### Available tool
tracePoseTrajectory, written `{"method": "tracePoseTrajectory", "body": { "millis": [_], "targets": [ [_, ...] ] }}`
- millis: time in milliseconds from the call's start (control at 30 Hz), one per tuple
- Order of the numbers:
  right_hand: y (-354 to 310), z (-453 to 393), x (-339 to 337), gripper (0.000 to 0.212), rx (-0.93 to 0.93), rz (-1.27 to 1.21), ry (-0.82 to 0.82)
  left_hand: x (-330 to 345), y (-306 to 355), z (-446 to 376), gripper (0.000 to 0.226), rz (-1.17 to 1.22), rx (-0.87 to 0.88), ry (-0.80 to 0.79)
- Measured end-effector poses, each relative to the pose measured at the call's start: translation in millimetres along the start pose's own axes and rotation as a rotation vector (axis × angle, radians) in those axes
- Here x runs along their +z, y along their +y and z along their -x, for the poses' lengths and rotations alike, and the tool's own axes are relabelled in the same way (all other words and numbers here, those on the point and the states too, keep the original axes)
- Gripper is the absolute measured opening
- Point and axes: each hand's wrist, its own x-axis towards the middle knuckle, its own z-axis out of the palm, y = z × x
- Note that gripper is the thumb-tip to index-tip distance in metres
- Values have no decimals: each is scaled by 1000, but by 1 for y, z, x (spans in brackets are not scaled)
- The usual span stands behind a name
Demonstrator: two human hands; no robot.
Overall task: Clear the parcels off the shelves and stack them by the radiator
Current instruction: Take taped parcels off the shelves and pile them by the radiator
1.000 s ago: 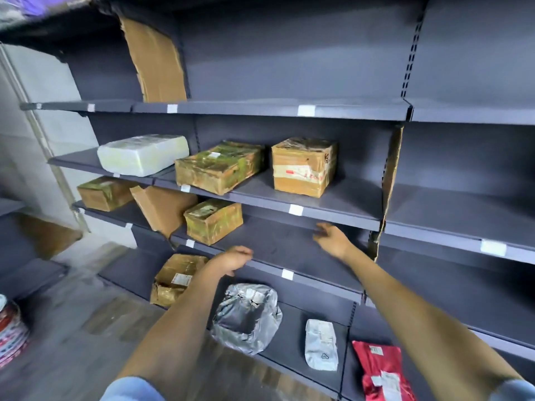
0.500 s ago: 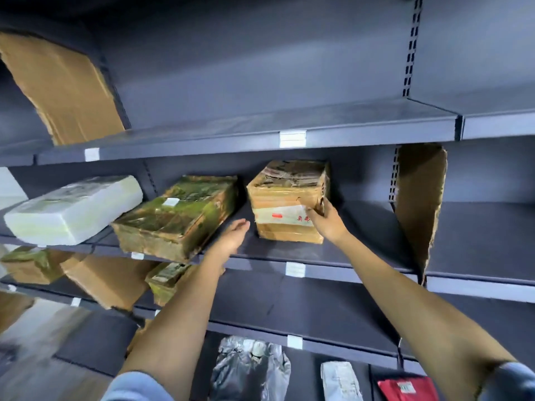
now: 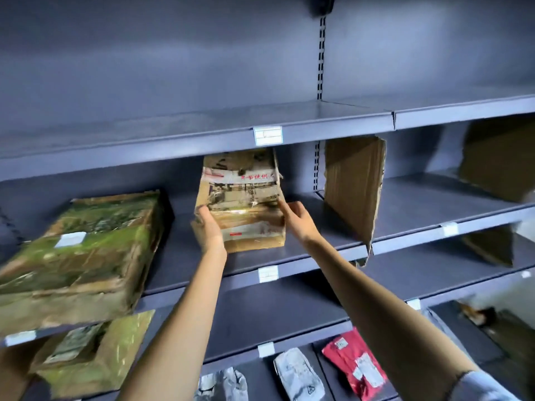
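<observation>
Head view, grey metal shelving unit. Brown taped parcel (image 3: 241,198), cardboard w/ clear tape and red print, stands on the middle shelf (image 3: 304,256) near its centre, tipped so its top leans toward the back panel; its lower front edge sits close to the shelf's front lip. Left hand (image 3: 209,227) grips the parcel's lower-left corner, fingers curled round the edge. Right hand (image 3: 299,219) lies against the parcel's right side, fingers fairly straight and pressed to the cardboard, thumb underneath not clearly seen. Both forearms reach up from the bottom edge of the view, blue sleeve cuff (image 3: 482,386) at bottom right.

Left of the held parcel, well apart on the same shelf level: large green-brown parcel (image 3: 84,250) w/ small white label, overhanging the front lip. Below it, on the next shelf down, a smaller green-brown parcel (image 3: 92,351). Right of the held parcel: upright cardboard divider (image 3: 351,189) at the joint between two shelf bays. Upper shelf (image 3: 202,131) carries a white price-tag holder (image 3: 267,136) on its front lip. Lowest shelf visible, near bottom edge: grey poly mailer (image 3: 223,384), white mailer (image 3: 296,374), red mailer (image 3: 354,363), side by side, apart from one another.
</observation>
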Motion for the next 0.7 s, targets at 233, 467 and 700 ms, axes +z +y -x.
{"method": "tracePoseTrajectory", "body": {
  "millis": [233, 467, 700],
  "targets": [
    [8, 67, -25, 26, -86, 13, 78, -47, -17, 69, 29, 7, -10, -292],
    [34, 148, -123, 14, 139, -37, -115, -67, -74, 192, 18, 40, -30, -335],
    [79, 284, -337, 30, 386, 70, 116, 4, -161, 411, 26, -85, -377, -479]
  ]
}}
